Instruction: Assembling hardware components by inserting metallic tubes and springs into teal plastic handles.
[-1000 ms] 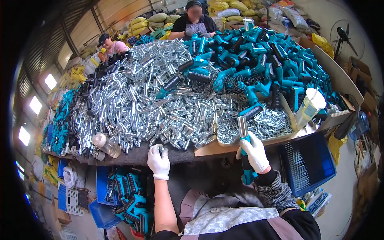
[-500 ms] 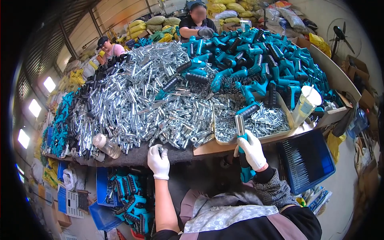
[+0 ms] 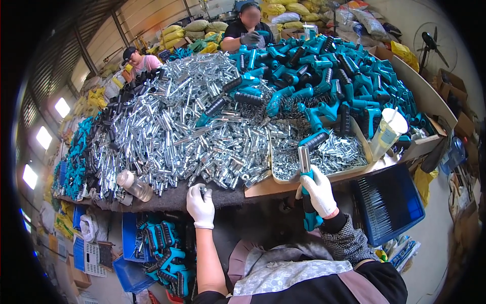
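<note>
My right hand, in a white glove, grips a teal-and-black pistol-shaped tool handle upright in front of the table edge. A shiny metal sleeve sticks up from its top end. At the table's front edge my left hand, also gloved in white, is closed with a small metal part at its fingertips; most of that part is hidden. Just beyond it lies a big heap of metal sleeves. A tray of smaller metal pieces stands beyond my right hand.
Teal handles are piled at the back right. A plastic bottle lies at the front left, and a cup stands at the right. Blue crates flank me below the table. Across it sits a co-worker; another person is farther left.
The co-worker across the table has drawn a gloved hand back from the pile and now holds a teal piece. My own hands have hardly moved.
</note>
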`<move>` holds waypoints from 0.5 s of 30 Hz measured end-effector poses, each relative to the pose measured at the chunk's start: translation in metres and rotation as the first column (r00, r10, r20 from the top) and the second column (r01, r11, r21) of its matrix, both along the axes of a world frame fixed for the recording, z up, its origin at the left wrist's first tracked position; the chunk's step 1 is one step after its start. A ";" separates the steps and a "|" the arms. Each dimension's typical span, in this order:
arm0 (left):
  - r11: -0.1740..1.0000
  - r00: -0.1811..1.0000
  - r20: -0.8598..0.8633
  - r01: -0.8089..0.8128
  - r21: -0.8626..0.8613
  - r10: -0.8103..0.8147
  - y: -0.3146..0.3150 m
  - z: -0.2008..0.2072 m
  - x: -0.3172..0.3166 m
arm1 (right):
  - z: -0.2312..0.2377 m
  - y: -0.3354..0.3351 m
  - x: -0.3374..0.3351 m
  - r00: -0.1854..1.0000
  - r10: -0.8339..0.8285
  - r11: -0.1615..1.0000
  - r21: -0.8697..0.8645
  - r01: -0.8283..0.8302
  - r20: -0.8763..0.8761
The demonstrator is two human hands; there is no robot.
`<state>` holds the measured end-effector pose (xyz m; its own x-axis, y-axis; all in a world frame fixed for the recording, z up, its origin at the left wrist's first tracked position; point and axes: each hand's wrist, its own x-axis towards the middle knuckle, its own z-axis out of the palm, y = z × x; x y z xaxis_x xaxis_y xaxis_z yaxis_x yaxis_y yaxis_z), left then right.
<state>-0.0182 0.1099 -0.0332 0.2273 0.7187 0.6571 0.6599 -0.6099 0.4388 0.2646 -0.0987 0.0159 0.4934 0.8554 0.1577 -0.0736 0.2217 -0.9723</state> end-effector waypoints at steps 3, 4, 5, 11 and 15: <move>0.833 0.908 0.358 0.364 -0.416 -0.218 -0.017 0.012 -0.005 | -0.003 -0.008 -0.011 0.998 0.060 0.998 0.017 -0.059 -0.036; 0.695 0.815 0.518 0.531 -0.485 -0.260 -0.041 0.031 0.002 | -0.005 -0.014 -0.014 0.991 0.134 0.991 -0.010 -0.134 -0.011; 0.590 0.830 0.502 0.537 -0.602 -0.243 -0.059 0.042 0.003 | -0.004 -0.023 -0.019 0.973 0.230 0.972 -0.053 -0.229 0.021; 0.530 0.686 0.693 0.681 -0.506 -0.219 -0.118 0.050 0.016 | -0.045 -0.034 -0.049 0.762 0.323 0.943 -0.126 -0.307 0.562; 0.435 0.711 0.650 0.691 -0.577 -0.268 -0.130 0.053 0.018 | -0.035 -0.034 -0.056 0.670 0.286 0.955 -0.149 -0.255 0.685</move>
